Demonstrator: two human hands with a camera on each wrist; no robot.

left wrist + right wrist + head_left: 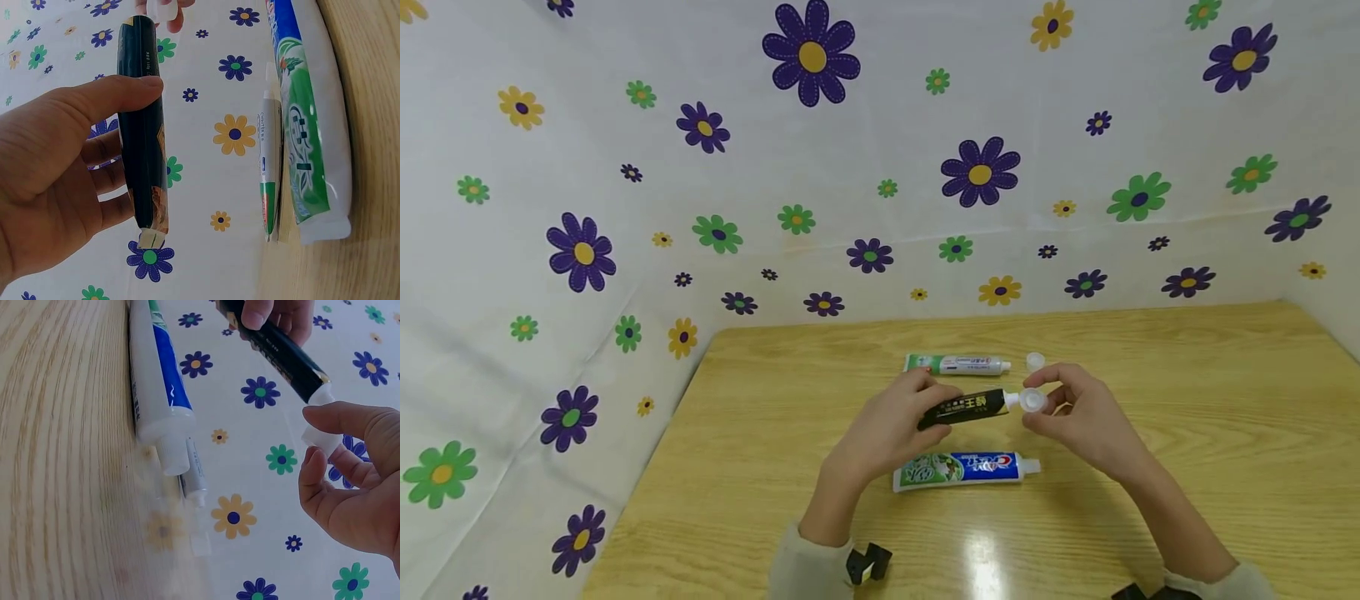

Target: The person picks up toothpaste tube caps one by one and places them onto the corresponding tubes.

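My left hand (883,429) grips a black toothpaste tube (968,407) with gold lettering, thumb on one side and fingers on the other. The tube is held above the table, its white nozzle (1012,400) toward the right. At that end my right hand (1088,423) pinches a small white cap (1033,401) between thumb and fingers. In the right wrist view the cap (321,439) sits right by the nozzle, partly covered by the thumb. The left wrist view shows the tube's flat crimped end (151,239) below the palm.
A blue and green Crest toothpaste tube (962,469) with a ribbed white cap (172,454) lies nearer on the wooden table (700,517). Farther back lies a green and white tube (973,365), with a loose white cap (1035,361) beside its bare nozzle. Flowered cloth (850,183) hangs behind.
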